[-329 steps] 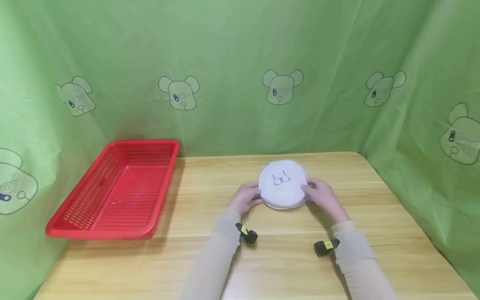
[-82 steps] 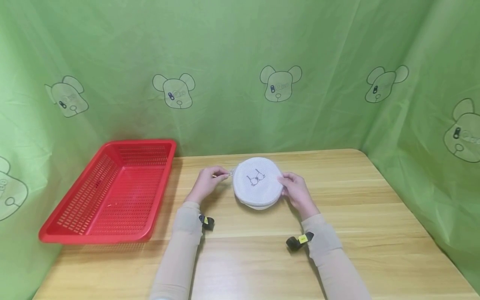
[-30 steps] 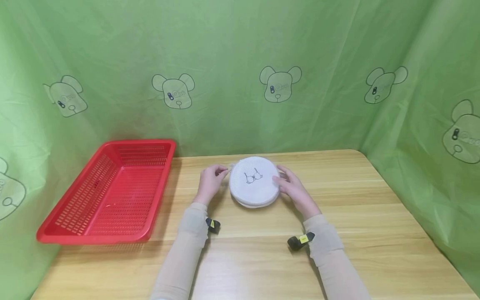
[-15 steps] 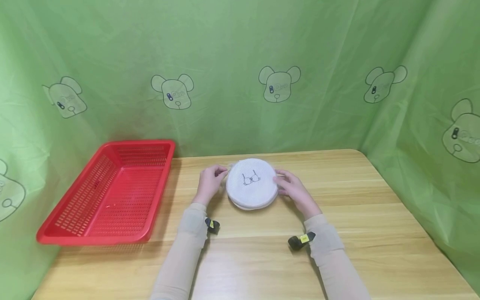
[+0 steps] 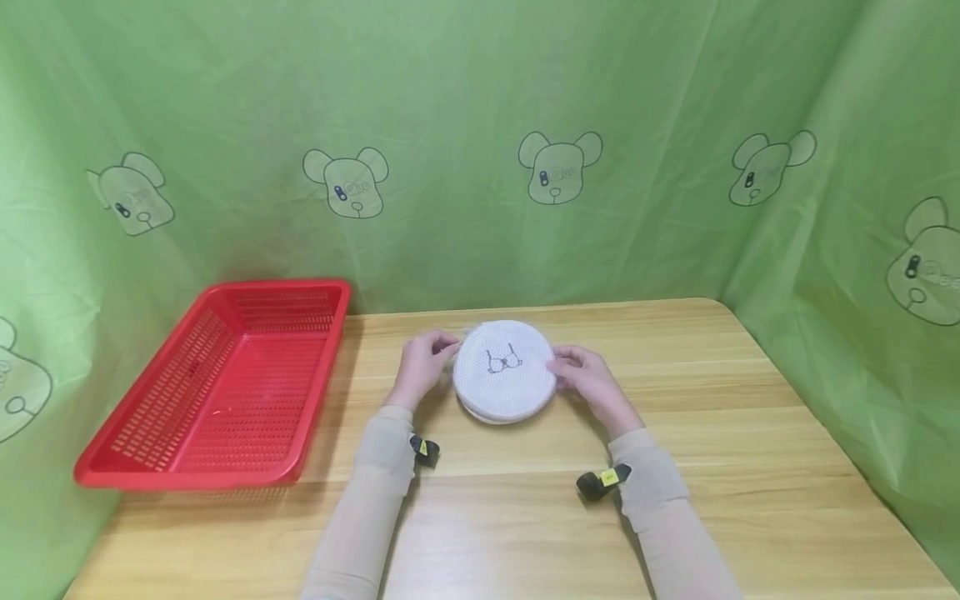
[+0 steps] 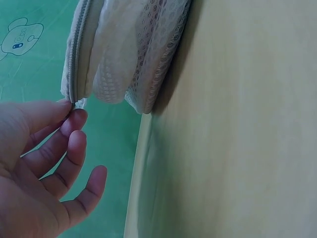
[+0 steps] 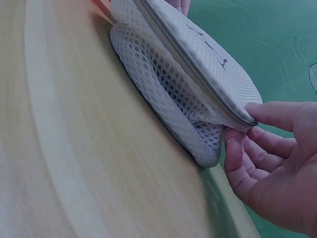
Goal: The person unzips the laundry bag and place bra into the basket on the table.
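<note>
A round white mesh laundry bag (image 5: 504,392) with a bra drawing on its lid stands on the wooden table, its soft sides partly folded. Along the lid's edge runs a grey zipper (image 6: 74,54). My left hand (image 5: 422,367) pinches the small zipper pull at the bag's left, between thumb and forefinger, the other fingers loosely bent. At the opposite side my right hand (image 5: 592,383) grips the lid's rim, thumb on top and fingers underneath, as the right wrist view shows. The laundry bag's inside is hidden.
On the left of the table (image 5: 525,517) stands a red perforated plastic basket (image 5: 318,400). A green curtain (image 5: 450,242) with printed bear heads hangs behind and at both sides. Each sleeve carries a black wrist camera, such as the right one (image 5: 592,486).
Eleven seconds ago both hands held the bag's sides farther right. The left hand has since taken the zipper pull, and the bag has shifted left. Lately the lid has tipped slightly nearer.
</note>
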Motion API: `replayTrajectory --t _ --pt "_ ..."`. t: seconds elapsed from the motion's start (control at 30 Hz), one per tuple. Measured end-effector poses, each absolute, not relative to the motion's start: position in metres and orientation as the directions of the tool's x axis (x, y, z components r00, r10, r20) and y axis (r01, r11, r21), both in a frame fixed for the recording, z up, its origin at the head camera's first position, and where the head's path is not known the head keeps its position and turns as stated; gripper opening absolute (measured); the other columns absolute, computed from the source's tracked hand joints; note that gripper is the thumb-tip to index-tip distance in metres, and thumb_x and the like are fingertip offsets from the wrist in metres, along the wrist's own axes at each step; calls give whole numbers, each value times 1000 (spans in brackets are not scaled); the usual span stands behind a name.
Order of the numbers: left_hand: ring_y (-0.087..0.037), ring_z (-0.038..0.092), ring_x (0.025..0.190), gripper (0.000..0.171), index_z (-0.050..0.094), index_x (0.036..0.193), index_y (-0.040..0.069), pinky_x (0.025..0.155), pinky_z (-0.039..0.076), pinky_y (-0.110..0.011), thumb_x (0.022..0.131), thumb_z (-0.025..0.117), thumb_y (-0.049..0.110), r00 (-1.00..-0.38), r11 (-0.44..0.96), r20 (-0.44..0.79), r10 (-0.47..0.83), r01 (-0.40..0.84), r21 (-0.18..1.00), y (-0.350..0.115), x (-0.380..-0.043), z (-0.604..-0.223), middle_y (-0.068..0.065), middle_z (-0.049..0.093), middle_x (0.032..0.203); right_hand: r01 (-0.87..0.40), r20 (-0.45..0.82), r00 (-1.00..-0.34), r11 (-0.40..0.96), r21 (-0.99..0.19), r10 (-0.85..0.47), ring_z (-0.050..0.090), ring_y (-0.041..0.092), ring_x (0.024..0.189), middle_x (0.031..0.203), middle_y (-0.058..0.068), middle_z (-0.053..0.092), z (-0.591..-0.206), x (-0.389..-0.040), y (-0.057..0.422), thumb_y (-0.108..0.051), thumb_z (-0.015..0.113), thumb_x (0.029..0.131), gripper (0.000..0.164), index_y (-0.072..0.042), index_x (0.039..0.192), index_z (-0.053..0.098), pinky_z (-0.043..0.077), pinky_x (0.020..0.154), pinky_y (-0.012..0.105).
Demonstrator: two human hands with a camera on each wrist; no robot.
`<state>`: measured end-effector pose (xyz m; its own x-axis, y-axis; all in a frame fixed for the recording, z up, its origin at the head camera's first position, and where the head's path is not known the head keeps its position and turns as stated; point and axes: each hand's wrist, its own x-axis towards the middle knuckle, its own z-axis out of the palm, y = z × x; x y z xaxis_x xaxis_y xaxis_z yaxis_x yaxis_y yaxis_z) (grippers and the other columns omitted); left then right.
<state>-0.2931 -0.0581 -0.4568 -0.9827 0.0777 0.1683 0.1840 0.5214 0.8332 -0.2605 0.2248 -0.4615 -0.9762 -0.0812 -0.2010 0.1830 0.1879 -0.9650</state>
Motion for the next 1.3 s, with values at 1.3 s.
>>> replayTrajectory --t 1.3 --pt "-24 66 101 15 71 102 10 95 52 -41 92 66 19 -966 511 161 202 245 824 -73 -294 -453 -8 73 105 171 -183 -979 131 -977 -93 51 5 56 76 -4 60 -461 -261 223 -7 55 95 37 10 127 48 48 53 21"
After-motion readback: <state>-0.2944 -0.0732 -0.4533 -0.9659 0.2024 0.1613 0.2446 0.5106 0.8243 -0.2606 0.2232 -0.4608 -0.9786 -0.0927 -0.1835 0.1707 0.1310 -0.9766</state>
